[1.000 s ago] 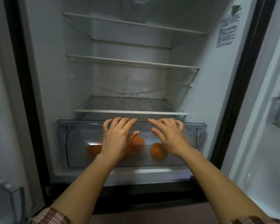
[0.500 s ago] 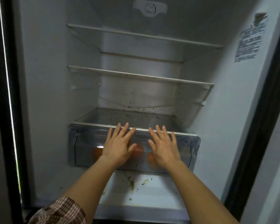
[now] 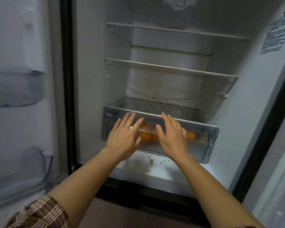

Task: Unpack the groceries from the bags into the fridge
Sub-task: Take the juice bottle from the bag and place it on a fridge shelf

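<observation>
The fridge stands open in front of me. Its clear plastic crisper drawer (image 3: 209, 139) sits pushed back under the lowest glass shelf (image 3: 155, 106). Several oranges (image 3: 190, 135) show through the drawer's front. My left hand (image 3: 123, 137) and my right hand (image 3: 172, 137) are both flat, fingers spread, palms toward the drawer front, holding nothing. Whether the palms touch the plastic I cannot tell. No grocery bags are in view.
Two bare glass shelves (image 3: 171, 67) sit above the drawer. The fridge floor (image 3: 155, 165) in front of the drawer carries green crumbs. The open door with its bins (image 3: 15, 89) stands at my left. A dark door seal (image 3: 66, 79) runs down the frame.
The drawer has slid back into the fridge under both my hands, exposing the floor in front. My view has swung right and closer, so the door bins show at left.
</observation>
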### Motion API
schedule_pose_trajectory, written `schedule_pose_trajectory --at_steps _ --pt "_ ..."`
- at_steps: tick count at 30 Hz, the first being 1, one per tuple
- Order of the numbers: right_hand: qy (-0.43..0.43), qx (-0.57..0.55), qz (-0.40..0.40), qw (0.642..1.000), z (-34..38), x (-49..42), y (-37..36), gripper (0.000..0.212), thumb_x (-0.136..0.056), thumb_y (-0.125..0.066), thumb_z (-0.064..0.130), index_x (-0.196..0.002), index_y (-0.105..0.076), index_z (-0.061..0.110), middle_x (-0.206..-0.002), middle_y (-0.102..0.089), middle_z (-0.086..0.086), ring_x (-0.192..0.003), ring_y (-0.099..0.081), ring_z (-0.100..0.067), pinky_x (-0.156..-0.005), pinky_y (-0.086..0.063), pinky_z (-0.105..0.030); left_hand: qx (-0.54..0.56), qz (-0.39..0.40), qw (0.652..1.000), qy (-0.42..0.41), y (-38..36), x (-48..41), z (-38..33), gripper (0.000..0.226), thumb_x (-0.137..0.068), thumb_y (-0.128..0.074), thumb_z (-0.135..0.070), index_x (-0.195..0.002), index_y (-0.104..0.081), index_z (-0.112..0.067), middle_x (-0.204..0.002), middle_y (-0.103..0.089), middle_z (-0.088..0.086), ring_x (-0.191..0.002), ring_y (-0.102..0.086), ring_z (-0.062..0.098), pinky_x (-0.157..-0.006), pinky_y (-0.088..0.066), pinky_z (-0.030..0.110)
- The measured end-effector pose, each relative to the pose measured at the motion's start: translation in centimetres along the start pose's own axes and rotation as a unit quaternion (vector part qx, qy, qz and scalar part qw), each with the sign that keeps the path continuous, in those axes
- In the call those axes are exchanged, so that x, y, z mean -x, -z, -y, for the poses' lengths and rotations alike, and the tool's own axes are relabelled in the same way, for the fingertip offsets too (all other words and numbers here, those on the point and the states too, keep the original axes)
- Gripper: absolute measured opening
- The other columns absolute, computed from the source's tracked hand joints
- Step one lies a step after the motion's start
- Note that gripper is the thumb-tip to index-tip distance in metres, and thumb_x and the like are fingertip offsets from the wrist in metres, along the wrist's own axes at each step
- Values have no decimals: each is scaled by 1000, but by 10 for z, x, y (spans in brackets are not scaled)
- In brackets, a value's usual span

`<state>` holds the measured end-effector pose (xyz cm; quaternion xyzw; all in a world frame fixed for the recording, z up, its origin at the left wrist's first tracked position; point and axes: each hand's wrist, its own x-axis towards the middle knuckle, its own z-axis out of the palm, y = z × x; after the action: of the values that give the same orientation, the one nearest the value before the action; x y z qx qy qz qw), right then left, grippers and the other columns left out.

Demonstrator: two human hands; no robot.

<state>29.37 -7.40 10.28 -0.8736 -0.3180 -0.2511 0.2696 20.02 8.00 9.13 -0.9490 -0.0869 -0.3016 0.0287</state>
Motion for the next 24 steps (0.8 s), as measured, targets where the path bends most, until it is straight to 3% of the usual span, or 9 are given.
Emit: schedule_pose_trajectory --at_steps 4,10,15,20,24 --pt "33 -68 -25 997 61 47 9 54 -99 -34 45 -148 -32 22 -153 -36 3 -141 -28 -14 -112 -18 -37 -53 -28 998 12 50 71 20 59 -89 -31 -43 -142 -43 -19 -150 -38 13 -138 -37 32 -109 -32 49" --pt "141 -91 -20 986 171 122 8 63 -92 -23 52 -142 -40 18 -146 -44 0 -134 -34 -15 -103 -23 -36 -130 -51 989 54 124 198 79 55 -89 -38 -41 -137 -51 -17 -149 -40 14 -137 -37 32 -109 -32 50" --pt "210 -122 7 970 309 191 -4 60 -89 -26 47 -135 -47 15 -138 -50 -6 -128 -41 -22 -100 -30 -44 -173 -23 973 153 192 323 147 56 -89 -37 -43 -137 -50 -17 -148 -41 14 -135 -40 32 -107 -33 51" --pt "260 -139 73 953 458 270 -25 47 -93 -39 38 -133 -46 14 -137 -47 -5 -126 -39 -24 -97 -27 -42 -181 39 943 276 272 457 230 56 -86 -33 -39 -128 -55 -10 -136 -51 21 -123 -50 39 -95 -45 52" --pt "306 -123 142 933 569 329 -51 45 -95 -42 38 -134 -42 16 -138 -44 -5 -127 -37 -26 -98 -30 -46 -207 49 906 366 324 556 286 54 -92 -33 -38 -138 -43 -14 -148 -38 17 -135 -35 35 -102 -36 49"
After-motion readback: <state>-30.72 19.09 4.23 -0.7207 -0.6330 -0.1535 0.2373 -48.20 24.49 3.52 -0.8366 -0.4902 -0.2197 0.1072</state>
